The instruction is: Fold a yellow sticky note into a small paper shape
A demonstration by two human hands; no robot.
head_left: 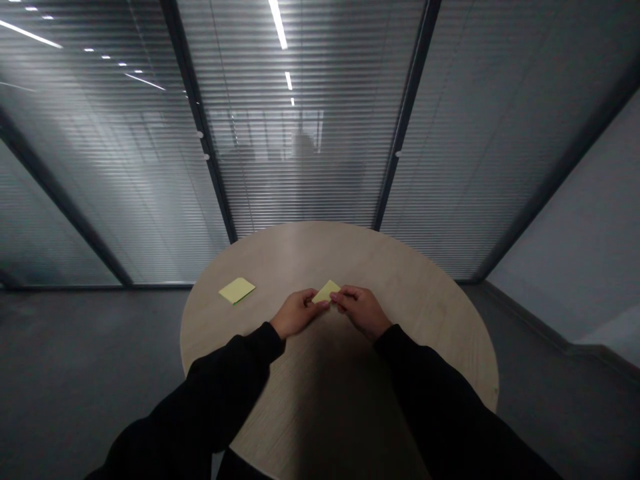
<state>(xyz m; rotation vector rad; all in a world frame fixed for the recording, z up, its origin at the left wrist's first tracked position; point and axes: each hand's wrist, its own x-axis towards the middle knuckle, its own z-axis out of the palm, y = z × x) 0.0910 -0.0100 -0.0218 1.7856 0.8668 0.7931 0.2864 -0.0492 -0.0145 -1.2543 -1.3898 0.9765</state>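
A small yellow paper (pixel 326 291), like a sticky note, is held between my two hands above the middle of the round table. My left hand (pixel 299 313) pinches its left side with thumb and fingers. On the right side, my right hand (pixel 360 309) grips the same paper, its thumb pressed on the near face. One corner of the paper points up and away from me; the fingers cover its side parts. A pad of yellow sticky notes (pixel 237 291) lies apart on the table, to the left of my left hand.
The round wooden table (pixel 310 250) stands in front of me, its edge curving on both sides. Behind it rises a glass partition with blinds (pixel 300 187) and dark frames. A pale wall (pixel 575 267) is at the right, with grey floor (pixel 100 360) around.
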